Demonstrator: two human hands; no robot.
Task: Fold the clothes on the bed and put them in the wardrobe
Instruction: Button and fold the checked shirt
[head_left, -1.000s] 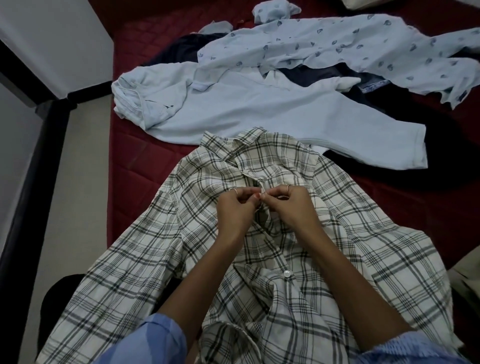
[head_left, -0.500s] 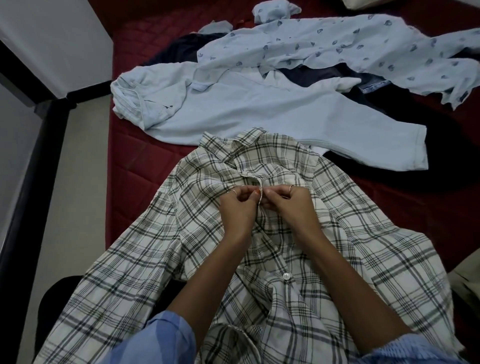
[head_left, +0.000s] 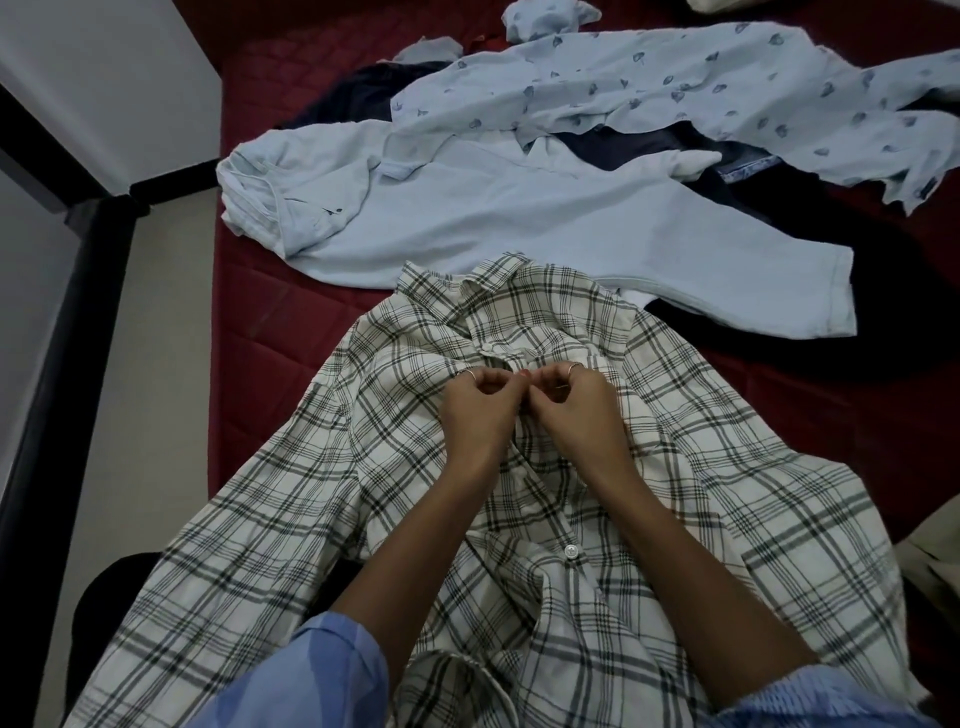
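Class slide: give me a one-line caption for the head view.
Both hands pinch the plaid shirt front near its collar on the red bed.

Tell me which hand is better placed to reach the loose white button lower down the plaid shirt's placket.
Right, probably: the right hand lies on the white button's side of the plaid shirt; the left hand would cross over.

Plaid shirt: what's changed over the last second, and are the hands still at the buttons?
Little. Both hands, left hand and right hand, keep pinching the plaid shirt placket below the collar, fingers shifting slightly. The shirt, the light blue shirt and the printed shirt lie as before.
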